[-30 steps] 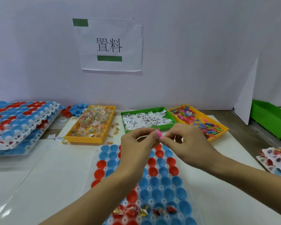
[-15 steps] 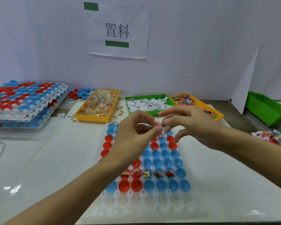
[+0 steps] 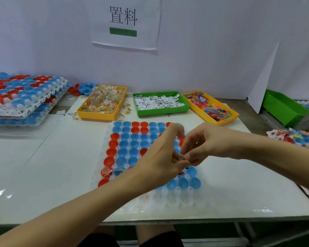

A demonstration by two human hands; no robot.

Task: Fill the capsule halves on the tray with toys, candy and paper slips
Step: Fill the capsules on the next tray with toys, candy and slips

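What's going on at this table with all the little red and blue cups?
A person is filling capsule halves set in a clear tray. The left hand and right hand meet over the tray, pinching some small item between the fingertips; what it is cannot be told. Behind sit a candy bin, a green bin of paper slips and a toy bin. A couple of capsules near the front left already hold things; most look empty.

1. The clear plastic tray of red and blue capsule halves (image 3: 130, 145) lies near on the white table (image 3: 43, 166).
2. Behind it, left to right: yellow candy bin (image 3: 103, 102), green slip bin (image 3: 161, 104), yellow toy bin (image 3: 210, 107).
3. Stacked capsule trays (image 3: 25, 97) lie far left.
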